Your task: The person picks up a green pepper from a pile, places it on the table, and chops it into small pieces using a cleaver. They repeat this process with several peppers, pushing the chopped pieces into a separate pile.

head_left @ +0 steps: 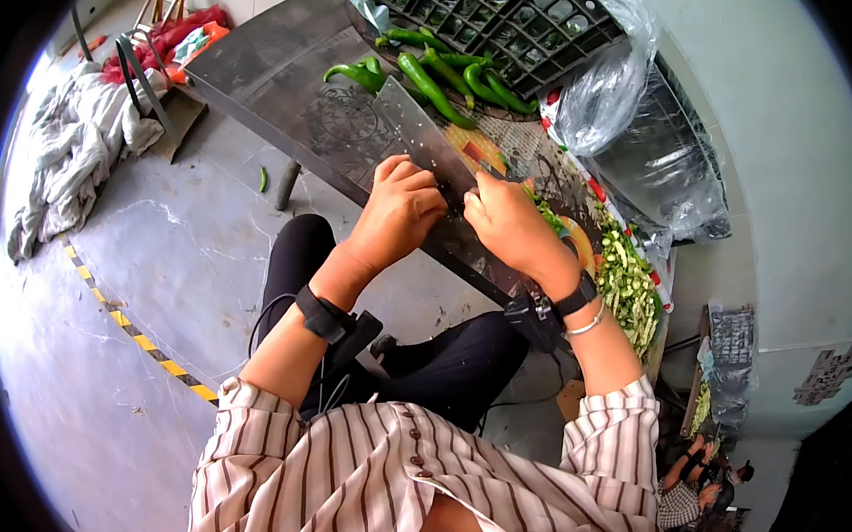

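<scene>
- Head view, landmark = broad grey metal knife (424, 131), blade angled over the dark low table (262, 72).
- My right hand (512, 221): closed around the knife at its near end; handle hidden in my fist.
- My left hand (404, 209): fingers curled shut, just beside the blade; can't tell if anything is pinched inside.
- Long glossy green peppers (421, 79): whole, lying around the knife's far end, a few close to the blade.
- Black plastic lattice crate (583, 53): beyond the knife, next to those peppers.
- Heap of chopped pale-green pepper pieces (630, 299): to the right of the knife, past my right wrist. Small bits also stuck on the blade.
- Progress, my judgement: partway. Sizeable heap cut, several peppers uncut; crate contents too unclear to count.
- One small green pepper (263, 179) on the floor, left of the knife, well apart.
</scene>
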The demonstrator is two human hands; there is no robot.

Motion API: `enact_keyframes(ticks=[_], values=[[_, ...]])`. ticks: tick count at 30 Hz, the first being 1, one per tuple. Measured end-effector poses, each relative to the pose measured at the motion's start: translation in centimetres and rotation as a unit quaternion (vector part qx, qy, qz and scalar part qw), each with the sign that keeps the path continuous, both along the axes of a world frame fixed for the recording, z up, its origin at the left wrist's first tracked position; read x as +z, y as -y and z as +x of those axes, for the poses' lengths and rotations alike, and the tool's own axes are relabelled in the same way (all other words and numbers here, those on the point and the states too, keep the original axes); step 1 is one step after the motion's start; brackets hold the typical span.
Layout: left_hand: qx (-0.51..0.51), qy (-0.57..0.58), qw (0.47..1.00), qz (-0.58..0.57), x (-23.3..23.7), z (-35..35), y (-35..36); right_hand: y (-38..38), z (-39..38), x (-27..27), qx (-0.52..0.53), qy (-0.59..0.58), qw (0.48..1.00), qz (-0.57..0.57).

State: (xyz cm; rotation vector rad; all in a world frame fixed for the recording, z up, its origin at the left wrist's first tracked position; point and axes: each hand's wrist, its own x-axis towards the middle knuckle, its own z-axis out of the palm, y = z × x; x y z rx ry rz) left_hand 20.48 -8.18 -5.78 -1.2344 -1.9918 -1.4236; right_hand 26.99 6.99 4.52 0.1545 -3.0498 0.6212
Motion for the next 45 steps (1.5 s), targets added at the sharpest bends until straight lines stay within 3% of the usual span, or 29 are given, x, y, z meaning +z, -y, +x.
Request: enact_keyframes(ticks=[3, 9, 10, 17, 26, 29, 32, 33, 35, 38, 41, 45], values=[[-0.001, 0.021, 1.0, -0.023, -0.1, 0.0, 0.2, -0.1, -0.2, -0.3, 0.018, -0.04, 0.999, 0.004], [-0.003, 0.008, 1.0, -0.005, -0.5, 0.0, 0.1, 0.3, 2.7, 2.6, -0.047, 0.036, 0.998, -0.036], [-0.003, 0.008, 1.0, -0.008, -0.4, 0.1, 0.2, 0.6, 3.1, 3.2, -0.037, 0.025, 0.999, 0.005], [-0.002, 0.01, 1.0, -0.011, -0.4, 0.1, 0.2, -0.2, 3.8, 2.9, -0.043, 0.096, 0.994, -0.005], [0.0, -0.004, 1.0, 0.0, -0.1, 0.0, -0.1, 0.2, 0.1, -0.2, 0.002, 0.008, 1.0, -0.007], [-0.007, -0.011, 1.0, -0.005, -0.4, -0.1, 0.0, -0.7, 0.1, -0.3, -0.025, 0.004, 0.999, -0.047], [-0.002, -0.005, 1.0, 0.011, -0.6, 0.0, -0.1, -1.6, 2.7, -0.1, -0.164, 0.048, 0.943, -0.284], [-0.004, -0.008, 1.0, 0.012, -0.2, 0.0, 0.0, -2.1, 3.5, -0.1, -0.178, 0.03, 0.936, -0.301], [-0.006, 0.114, 0.993, 0.04, 0.4, 0.1, 0.0, -3.1, 5.1, 0.1, -0.204, 0.018, 0.898, -0.39], [0.008, 0.151, 0.985, 0.08, 1.0, 0.0, 0.1, -2.4, 7.5, 1.2, -0.233, 0.022, 0.863, -0.448], [0.047, 0.175, 0.98, 0.085, 1.9, -0.3, 0.8, -1.4, 9.0, 0.2, -0.202, 0.049, 0.846, -0.491], [0.126, 0.118, 0.977, 0.123, 3.0, -2.6, 1.2, 1.2, 9.0, -1.2, -0.153, 0.107, 0.839, -0.51]])
